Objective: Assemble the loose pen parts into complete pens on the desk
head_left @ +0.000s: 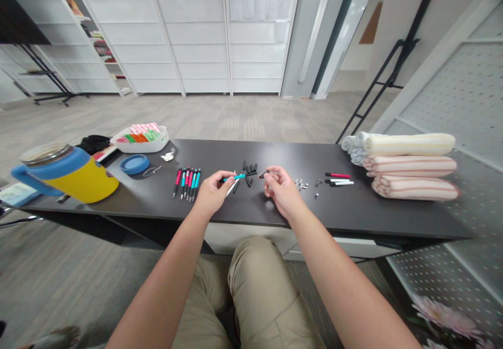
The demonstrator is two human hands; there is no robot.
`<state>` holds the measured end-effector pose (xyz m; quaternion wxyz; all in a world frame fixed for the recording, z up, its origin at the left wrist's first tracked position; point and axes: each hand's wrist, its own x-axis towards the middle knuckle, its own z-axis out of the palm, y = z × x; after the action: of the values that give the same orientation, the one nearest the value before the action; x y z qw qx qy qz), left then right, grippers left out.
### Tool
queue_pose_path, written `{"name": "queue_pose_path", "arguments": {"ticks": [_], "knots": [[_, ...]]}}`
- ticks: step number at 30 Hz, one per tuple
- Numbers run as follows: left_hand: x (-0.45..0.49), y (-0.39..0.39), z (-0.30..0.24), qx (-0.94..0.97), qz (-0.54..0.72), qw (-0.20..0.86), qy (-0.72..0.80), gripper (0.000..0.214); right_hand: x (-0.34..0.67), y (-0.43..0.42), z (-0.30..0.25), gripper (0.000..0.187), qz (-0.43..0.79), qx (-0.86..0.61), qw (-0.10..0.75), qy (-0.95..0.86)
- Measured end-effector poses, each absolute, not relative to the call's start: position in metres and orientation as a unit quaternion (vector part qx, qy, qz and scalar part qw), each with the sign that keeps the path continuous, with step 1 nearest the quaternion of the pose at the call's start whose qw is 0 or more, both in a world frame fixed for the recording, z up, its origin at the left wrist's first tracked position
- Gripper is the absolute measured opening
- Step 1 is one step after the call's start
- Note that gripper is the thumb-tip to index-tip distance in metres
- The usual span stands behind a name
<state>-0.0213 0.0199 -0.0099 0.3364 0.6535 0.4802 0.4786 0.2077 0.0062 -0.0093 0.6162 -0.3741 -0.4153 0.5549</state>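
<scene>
My left hand is closed around a teal pen barrel, which points to the right with a thin dark end. Pinched in my right hand is a small black pen piece, just apart from the barrel's tip. Several short black tubes lie behind and between the hands. A white stick-like pen part is under the left hand. To the left, assembled red and teal pens form a row. Right of my right hand lie small silver pieces and tiny parts.
Red and white pen barrels lie farther right, before rolled towels. At left stand a yellow-blue jug, a blue lid, a crumpled white scrap and a white basket of colourful packets. All rest on a dark table.
</scene>
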Motion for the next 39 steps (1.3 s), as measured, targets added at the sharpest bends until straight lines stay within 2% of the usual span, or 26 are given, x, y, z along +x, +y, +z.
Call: {"name": "queue_pose_path", "arguments": {"ticks": [5,13,39], "knots": [[-0.021,0.02,-0.011,0.645,0.482,0.35,0.48,0.038,0.21,0.011,-0.014,0.042,0.505,-0.402,0.639,-0.418],[-0.022,0.02,-0.012,0.662,0.473,0.325,0.482,0.036,0.208,0.013,-0.02,0.037,0.469,-0.414,0.62,-0.473],[-0.022,0.021,-0.014,0.676,0.468,0.33,0.464,0.032,0.208,0.014,-0.02,0.037,0.457,-0.441,0.614,-0.468]]}}
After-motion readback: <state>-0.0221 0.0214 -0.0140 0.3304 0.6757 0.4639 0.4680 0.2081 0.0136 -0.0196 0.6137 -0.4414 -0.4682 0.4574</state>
